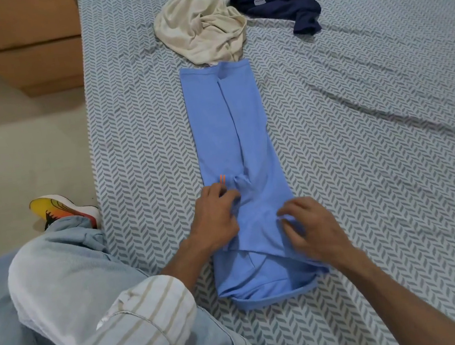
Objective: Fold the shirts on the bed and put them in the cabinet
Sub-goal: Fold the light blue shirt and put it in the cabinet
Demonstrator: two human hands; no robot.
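Lying lengthwise on the grey-patterned bed sheet (362, 155), the light blue shirt folded into a long strip (239, 148) has both hands at its near end: left hand (214, 217) seemingly pinching fabric, right hand (316, 230) pressing with curled fingers.

A bed (386, 124) is filling most of the view, and a sheet with a grey and white herringbone pattern is covering it with some long wrinkles. On the left side a pale beige floor (17, 146) is showing beside the bed. A light brown wooden cabinet (27, 47) with drawer fronts is standing on this floor, close to the bed's edge.
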